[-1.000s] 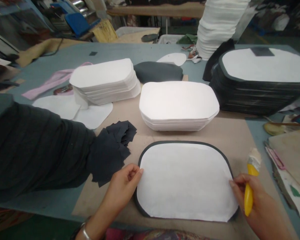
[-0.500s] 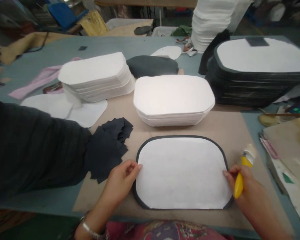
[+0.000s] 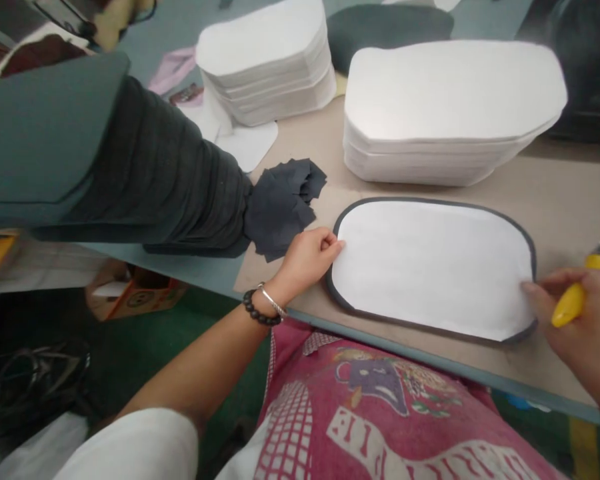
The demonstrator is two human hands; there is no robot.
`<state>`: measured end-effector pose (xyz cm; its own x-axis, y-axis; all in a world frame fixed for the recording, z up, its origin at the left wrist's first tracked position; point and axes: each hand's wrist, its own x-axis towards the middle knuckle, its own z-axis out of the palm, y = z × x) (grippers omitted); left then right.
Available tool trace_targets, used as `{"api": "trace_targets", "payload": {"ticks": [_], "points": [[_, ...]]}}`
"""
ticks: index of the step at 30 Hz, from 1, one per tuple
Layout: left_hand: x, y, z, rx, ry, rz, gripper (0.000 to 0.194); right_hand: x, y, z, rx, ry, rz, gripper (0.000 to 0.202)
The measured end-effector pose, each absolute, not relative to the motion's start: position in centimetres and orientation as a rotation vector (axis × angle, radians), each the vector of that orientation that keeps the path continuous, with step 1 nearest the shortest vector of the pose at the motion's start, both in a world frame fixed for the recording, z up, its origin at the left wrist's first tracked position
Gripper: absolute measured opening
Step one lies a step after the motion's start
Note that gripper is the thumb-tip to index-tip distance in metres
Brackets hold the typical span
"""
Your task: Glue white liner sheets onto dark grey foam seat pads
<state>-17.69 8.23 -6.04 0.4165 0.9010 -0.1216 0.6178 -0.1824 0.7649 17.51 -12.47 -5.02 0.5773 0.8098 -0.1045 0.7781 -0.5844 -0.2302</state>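
A white rounded sheet (image 3: 430, 267) lies on a slightly larger dark backing piece (image 3: 341, 293), whose border shows around it. My left hand (image 3: 313, 253) is closed at the left edge, its thumb on the white sheet and its fingers curled. At the right edge, my right hand (image 3: 575, 307) has its thumb on the sheet. That same hand grips a yellow-handled paintbrush (image 3: 570, 305), its bristles blurred at the frame's edge. Just beyond my left hand lies a pile of small dark fabric pieces (image 3: 283, 207).
A tall stack of dark panels (image 3: 180, 160) rises at the left. Two stacks of white sheets, one near (image 3: 455, 93) and one farther left (image 3: 265, 47), stand behind the work. Brown board (image 3: 575, 193) covers part of the table. A cardboard box (image 3: 143, 297) is below.
The camera has turned down and to the left, so everything sits farther right and higher. Both hands stay at the sheet's two ends, and the brush remains in my right hand.
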Motion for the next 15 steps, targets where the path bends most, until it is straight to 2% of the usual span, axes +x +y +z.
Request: {"api": "trace_targets", "payload": {"ticks": [9,15], "points": [[-17.4,8.0,-5.8,1.923,1.328,0.57,0.027,16.7,-11.8,-5.2,-2.6,-1.348,0.069,0.028],[-17.9,8.6,-6.5,1.941,1.287,0.481,0.033,15.6,-11.2,-4.5,-2.439,-1.334,0.149,0.021]]}}
